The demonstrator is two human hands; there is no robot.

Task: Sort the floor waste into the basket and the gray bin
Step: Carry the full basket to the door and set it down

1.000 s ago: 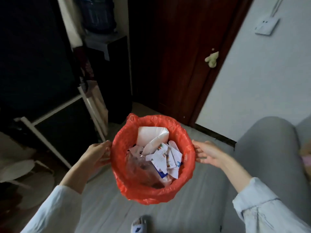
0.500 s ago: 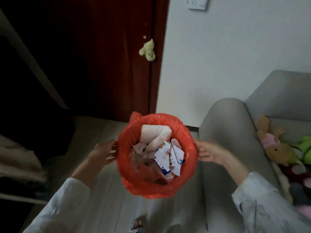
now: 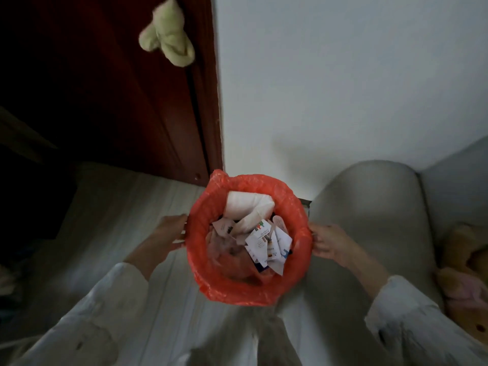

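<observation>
Held up over the floor (image 3: pixel 111 233), near the sofa arm (image 3: pixel 369 220): basket (image 3: pixel 200 260) lined with a red bag (image 3: pixel 298 207), gripped at opposite rim sides by left hand (image 3: pixel 169 233) and right hand (image 3: pixel 330 244). Probably light; paper scraps (image 3: pixel 264 241) loose, liner slippery. Best gripped on the rim, level.

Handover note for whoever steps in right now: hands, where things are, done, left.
Left hand: grips the left side of the basket, which is lined with a red bag.
Right hand: grips the basket's right side.
Basket: held up off the floor between both hands, in front of the sofa arm, near the door and wall.
Done: paper scraps and wrappers already lie inside the bag.
Left: the gray bin is not in view, and no loose waste shows on the visible floor. Probably set the basket down, then check the rest of the floor.
</observation>
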